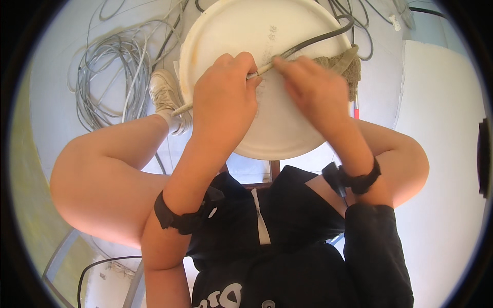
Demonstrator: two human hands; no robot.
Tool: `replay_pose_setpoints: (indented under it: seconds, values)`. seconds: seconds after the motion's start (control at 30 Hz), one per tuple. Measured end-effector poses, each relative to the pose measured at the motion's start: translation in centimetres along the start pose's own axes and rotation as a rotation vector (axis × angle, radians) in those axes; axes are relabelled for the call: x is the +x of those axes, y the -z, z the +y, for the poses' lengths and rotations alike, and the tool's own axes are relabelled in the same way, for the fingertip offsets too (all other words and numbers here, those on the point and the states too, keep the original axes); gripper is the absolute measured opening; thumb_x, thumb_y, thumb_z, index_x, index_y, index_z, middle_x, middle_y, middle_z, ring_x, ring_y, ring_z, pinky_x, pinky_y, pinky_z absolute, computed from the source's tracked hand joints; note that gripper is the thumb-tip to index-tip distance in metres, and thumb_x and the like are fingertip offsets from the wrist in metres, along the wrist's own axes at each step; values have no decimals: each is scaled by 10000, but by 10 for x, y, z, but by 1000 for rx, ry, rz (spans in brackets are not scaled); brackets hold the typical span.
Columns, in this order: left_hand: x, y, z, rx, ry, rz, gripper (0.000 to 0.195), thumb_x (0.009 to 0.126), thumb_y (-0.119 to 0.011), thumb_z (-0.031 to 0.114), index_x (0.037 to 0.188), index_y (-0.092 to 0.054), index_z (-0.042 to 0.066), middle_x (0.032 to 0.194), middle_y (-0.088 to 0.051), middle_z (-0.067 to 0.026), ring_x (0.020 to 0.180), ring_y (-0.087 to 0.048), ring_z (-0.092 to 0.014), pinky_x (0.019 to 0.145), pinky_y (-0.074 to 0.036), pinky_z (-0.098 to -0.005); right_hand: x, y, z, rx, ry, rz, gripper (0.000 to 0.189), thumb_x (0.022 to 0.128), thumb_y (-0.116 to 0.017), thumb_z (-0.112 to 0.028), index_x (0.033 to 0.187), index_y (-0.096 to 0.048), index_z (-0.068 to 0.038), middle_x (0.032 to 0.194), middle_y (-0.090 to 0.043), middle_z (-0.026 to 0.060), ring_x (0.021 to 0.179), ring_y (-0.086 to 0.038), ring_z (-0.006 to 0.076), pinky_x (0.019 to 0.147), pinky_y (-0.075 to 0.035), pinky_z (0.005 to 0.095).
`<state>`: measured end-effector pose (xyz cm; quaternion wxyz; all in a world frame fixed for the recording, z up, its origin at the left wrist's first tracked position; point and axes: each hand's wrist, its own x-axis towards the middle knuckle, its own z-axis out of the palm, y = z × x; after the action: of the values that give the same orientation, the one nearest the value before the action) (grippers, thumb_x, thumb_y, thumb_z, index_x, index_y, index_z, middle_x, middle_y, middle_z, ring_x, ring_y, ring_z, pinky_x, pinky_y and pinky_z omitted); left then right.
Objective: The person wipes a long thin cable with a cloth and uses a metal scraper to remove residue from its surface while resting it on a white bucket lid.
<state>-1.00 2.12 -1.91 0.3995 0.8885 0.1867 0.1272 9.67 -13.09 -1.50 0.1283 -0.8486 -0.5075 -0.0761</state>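
A black cable point(314, 39) curves over a round white plastic lid or tub bottom point(285, 134), and a pale, dirty-looking length continues from it towards the left. My left hand point(227, 84) is closed around the pale length, its thumb and forefinger pinching it near the middle of the round surface. The pale end point(181, 109) sticks out beyond the left side of that hand. My right hand point(314, 86), blurred, has its fingertips at the cable where black meets pale; whether they grip it cannot be told. A brown cloth point(348, 73) hangs at the right rim of the round surface.
A big coil of grey cable point(111, 81) lies on the floor at the left, by a beige sneaker point(163, 90). Loose black cables point(366, 29) lie beyond the round surface. A large white panel or surface point(439, 134) stands at the right. A grey metal frame point(61, 254) is at lower left.
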Motion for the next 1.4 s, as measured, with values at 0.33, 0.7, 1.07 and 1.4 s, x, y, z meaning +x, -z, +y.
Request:
replay_pose_setpoints:
  seconds: [0.33,0.7,1.07,1.4]
  values:
    - [-1,0,-2,14,6,-25,121,854,-691,61,913,-590,32,846,-590,-148,803,-612,-360,707,-478,-454,-1,-3,-12,51,115,49,347,782,-710,-77,1121,-699,-150,842,-635,2,660,-633,195,556,-503,348]
    - [1,4,1,15,28,-43,135,841,-710,45,939,-626,8,932,-671,-143,859,-673,-315,764,-524,-389,5,3,-3,16,99,-43,276,809,-632,-134,1082,-626,-101,812,-596,23,722,-672,227,581,-524,358]
    - [-3,4,-4,-45,5,-23,158,837,-699,27,954,-596,5,925,-644,-158,880,-643,-349,771,-506,-428,3,3,2,18,40,6,365,791,-659,-50,1146,-677,-132,812,-613,21,661,-629,224,553,-500,353]
    - [-3,4,-1,-27,16,-12,147,839,-693,8,963,-615,-8,940,-672,-149,881,-679,-317,785,-534,-383,4,6,-9,-1,56,-19,400,767,-682,-73,1155,-690,-169,814,-610,9,683,-637,221,575,-508,360]
